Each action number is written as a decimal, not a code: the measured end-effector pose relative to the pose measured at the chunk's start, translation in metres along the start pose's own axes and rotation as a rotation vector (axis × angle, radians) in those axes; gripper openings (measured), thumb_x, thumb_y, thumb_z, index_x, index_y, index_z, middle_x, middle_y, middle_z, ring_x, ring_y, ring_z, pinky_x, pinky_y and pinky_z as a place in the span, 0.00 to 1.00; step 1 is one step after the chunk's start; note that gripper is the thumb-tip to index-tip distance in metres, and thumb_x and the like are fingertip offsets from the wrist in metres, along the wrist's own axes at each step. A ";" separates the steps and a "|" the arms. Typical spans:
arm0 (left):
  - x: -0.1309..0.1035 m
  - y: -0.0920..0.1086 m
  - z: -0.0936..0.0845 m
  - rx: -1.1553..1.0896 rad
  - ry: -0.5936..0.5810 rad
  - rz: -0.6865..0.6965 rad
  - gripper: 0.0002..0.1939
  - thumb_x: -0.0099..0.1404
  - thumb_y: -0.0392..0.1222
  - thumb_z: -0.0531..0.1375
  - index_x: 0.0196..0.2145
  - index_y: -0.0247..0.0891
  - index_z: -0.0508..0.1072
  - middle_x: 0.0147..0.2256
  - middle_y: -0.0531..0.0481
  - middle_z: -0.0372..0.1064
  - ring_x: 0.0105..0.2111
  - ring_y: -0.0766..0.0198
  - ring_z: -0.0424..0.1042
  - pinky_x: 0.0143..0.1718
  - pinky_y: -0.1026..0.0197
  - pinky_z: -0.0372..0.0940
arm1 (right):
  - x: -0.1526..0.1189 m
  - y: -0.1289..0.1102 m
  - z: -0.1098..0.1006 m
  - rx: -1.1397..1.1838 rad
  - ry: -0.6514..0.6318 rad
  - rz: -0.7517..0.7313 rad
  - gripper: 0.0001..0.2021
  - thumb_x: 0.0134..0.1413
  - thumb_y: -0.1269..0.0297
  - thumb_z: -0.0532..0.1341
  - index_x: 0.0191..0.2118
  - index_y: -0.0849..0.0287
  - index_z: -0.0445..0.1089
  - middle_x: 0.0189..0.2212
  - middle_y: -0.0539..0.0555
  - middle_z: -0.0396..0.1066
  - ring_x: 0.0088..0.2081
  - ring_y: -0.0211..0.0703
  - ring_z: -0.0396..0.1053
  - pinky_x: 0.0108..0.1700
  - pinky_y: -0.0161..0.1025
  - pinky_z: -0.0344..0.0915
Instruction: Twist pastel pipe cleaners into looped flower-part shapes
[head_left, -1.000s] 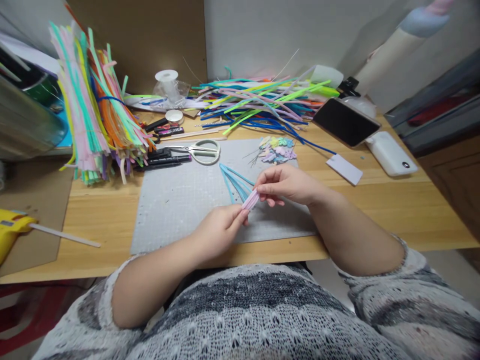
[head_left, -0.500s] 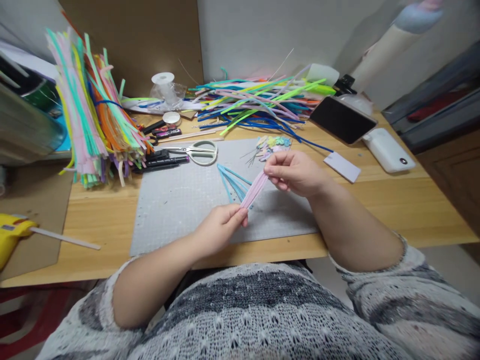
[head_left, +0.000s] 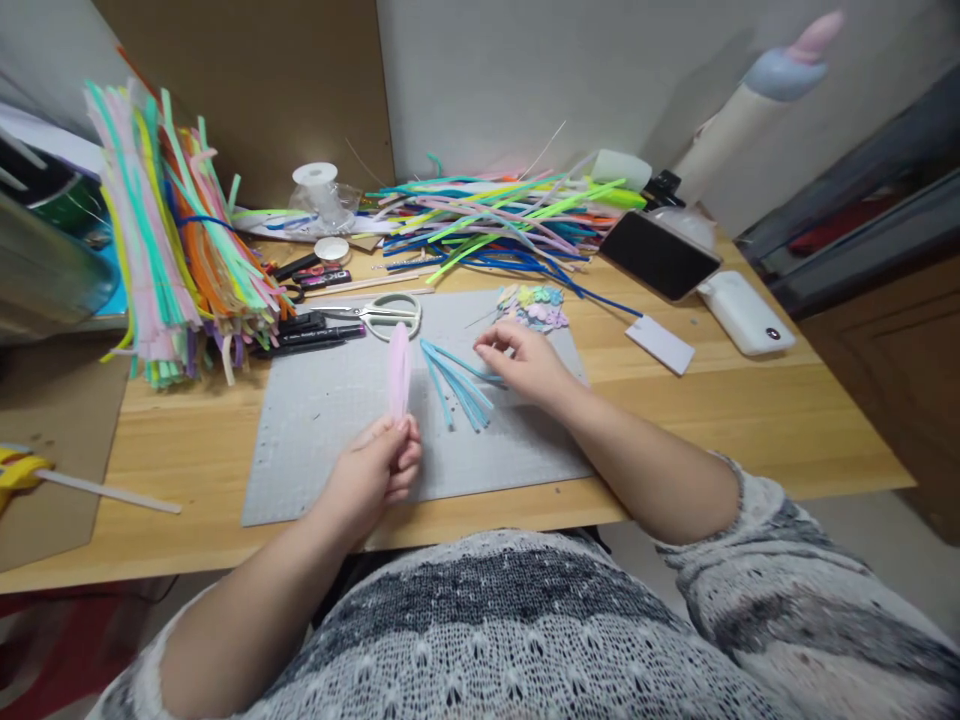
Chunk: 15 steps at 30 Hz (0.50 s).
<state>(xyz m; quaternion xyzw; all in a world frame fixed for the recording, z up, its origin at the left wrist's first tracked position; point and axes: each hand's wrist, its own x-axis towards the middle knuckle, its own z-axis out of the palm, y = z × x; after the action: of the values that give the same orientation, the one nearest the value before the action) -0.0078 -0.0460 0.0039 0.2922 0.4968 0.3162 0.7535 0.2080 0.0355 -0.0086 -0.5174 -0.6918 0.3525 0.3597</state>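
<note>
Pinched at its lower end, a bundle of pink pipe cleaners (head_left: pixel 400 368) stands upright in my left hand (head_left: pixel 379 465), over the grey cutting mat (head_left: pixel 337 420). My right hand (head_left: pixel 517 358) hovers at the right part of the mat with its fingers curled and a gap between thumb and forefinger; nothing shows in that gap. Several light blue pipe cleaners (head_left: pixel 459 388) lie fanned on the mat between my hands. Just behind my right hand sits a small pile of pastel pieces (head_left: pixel 536 305) on thin stems.
Green-handled scissors (head_left: pixel 394 315) and black pens (head_left: pixel 322 338) lie along the mat's back edge. Bundled pipe cleaners (head_left: pixel 161 260) stand at the left, loose ones (head_left: pixel 495 225) behind. A phone (head_left: pixel 660 255) and white power bank (head_left: pixel 746 313) are at the right, a yellow glue gun (head_left: pixel 21 470) far left.
My right hand has let go of the pink bundle and moved slightly left. My left hand has moved left with the bundle, now turned upright. The camera view has shifted a little.
</note>
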 end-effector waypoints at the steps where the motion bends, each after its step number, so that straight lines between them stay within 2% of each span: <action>1: 0.000 -0.001 -0.001 -0.049 0.009 -0.022 0.08 0.63 0.46 0.54 0.32 0.39 0.60 0.19 0.60 0.54 0.12 0.76 0.46 0.12 0.73 0.41 | 0.001 0.000 0.006 -0.141 -0.005 -0.081 0.06 0.53 0.65 0.57 0.33 0.61 0.68 0.33 0.55 0.70 0.34 0.41 0.66 0.38 0.38 0.63; 3: 0.000 -0.001 -0.003 -0.079 0.025 -0.035 0.07 0.64 0.44 0.54 0.37 0.39 0.61 0.25 0.54 0.64 0.14 0.73 0.57 0.11 0.73 0.47 | 0.002 -0.002 0.017 -0.329 -0.058 -0.137 0.08 0.55 0.64 0.57 0.37 0.62 0.69 0.37 0.56 0.70 0.39 0.44 0.66 0.43 0.40 0.61; 4: 0.000 -0.001 -0.004 -0.062 0.024 -0.044 0.10 0.64 0.45 0.53 0.41 0.39 0.62 0.29 0.50 0.68 0.18 0.70 0.64 0.12 0.71 0.51 | 0.002 -0.004 0.021 -0.392 -0.088 -0.126 0.10 0.55 0.61 0.57 0.40 0.62 0.69 0.39 0.58 0.69 0.41 0.46 0.65 0.44 0.41 0.61; 5: -0.001 0.001 -0.007 -0.022 0.017 -0.059 0.14 0.65 0.47 0.52 0.46 0.39 0.61 0.35 0.45 0.70 0.23 0.66 0.69 0.12 0.70 0.55 | 0.001 -0.006 0.024 -0.446 -0.113 -0.107 0.14 0.55 0.58 0.58 0.43 0.62 0.68 0.41 0.59 0.69 0.43 0.48 0.65 0.45 0.42 0.60; 7: -0.005 0.008 -0.015 0.146 -0.001 -0.094 0.21 0.65 0.52 0.51 0.51 0.40 0.59 0.41 0.40 0.70 0.29 0.60 0.73 0.14 0.66 0.59 | -0.001 -0.009 0.027 -0.535 -0.158 -0.094 0.20 0.53 0.53 0.60 0.47 0.62 0.66 0.44 0.61 0.68 0.46 0.51 0.64 0.46 0.44 0.60; 8: -0.008 0.014 -0.021 0.285 0.006 -0.098 0.22 0.65 0.55 0.51 0.50 0.40 0.62 0.40 0.41 0.71 0.29 0.59 0.73 0.15 0.65 0.59 | -0.003 -0.010 0.028 -0.571 -0.176 -0.100 0.22 0.52 0.52 0.61 0.49 0.62 0.65 0.45 0.61 0.67 0.47 0.53 0.63 0.47 0.45 0.60; 9: -0.012 0.021 -0.026 0.476 0.020 -0.092 0.21 0.63 0.57 0.51 0.44 0.39 0.67 0.35 0.44 0.72 0.24 0.62 0.71 0.15 0.66 0.58 | -0.006 -0.011 0.028 -0.601 -0.191 -0.111 0.23 0.52 0.53 0.61 0.49 0.62 0.64 0.45 0.61 0.67 0.47 0.53 0.63 0.46 0.45 0.60; 11: -0.017 0.038 -0.035 0.904 -0.058 -0.045 0.19 0.61 0.57 0.56 0.29 0.36 0.71 0.24 0.49 0.70 0.19 0.65 0.66 0.18 0.66 0.57 | -0.010 -0.012 0.028 -0.648 -0.208 -0.128 0.21 0.51 0.54 0.62 0.48 0.61 0.65 0.44 0.61 0.67 0.45 0.54 0.63 0.45 0.45 0.60; 13: -0.015 0.056 -0.038 1.153 -0.030 0.095 0.18 0.61 0.55 0.55 0.27 0.37 0.72 0.21 0.51 0.68 0.21 0.65 0.65 0.21 0.65 0.57 | -0.013 -0.011 0.028 -0.685 -0.215 -0.134 0.17 0.52 0.55 0.61 0.44 0.61 0.66 0.42 0.60 0.67 0.43 0.53 0.63 0.43 0.45 0.60; 15: -0.001 0.071 -0.034 1.221 0.033 0.259 0.17 0.63 0.53 0.53 0.30 0.38 0.72 0.24 0.51 0.70 0.25 0.63 0.67 0.27 0.63 0.59 | -0.015 -0.010 0.029 -0.710 -0.220 -0.143 0.12 0.53 0.57 0.59 0.39 0.61 0.66 0.39 0.60 0.66 0.42 0.53 0.63 0.41 0.45 0.60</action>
<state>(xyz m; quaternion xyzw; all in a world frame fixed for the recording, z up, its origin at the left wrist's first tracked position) -0.0526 0.0022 0.0466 0.7230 0.5602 0.0683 0.3984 0.1816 0.0154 -0.0161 -0.5191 -0.8399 0.1183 0.1053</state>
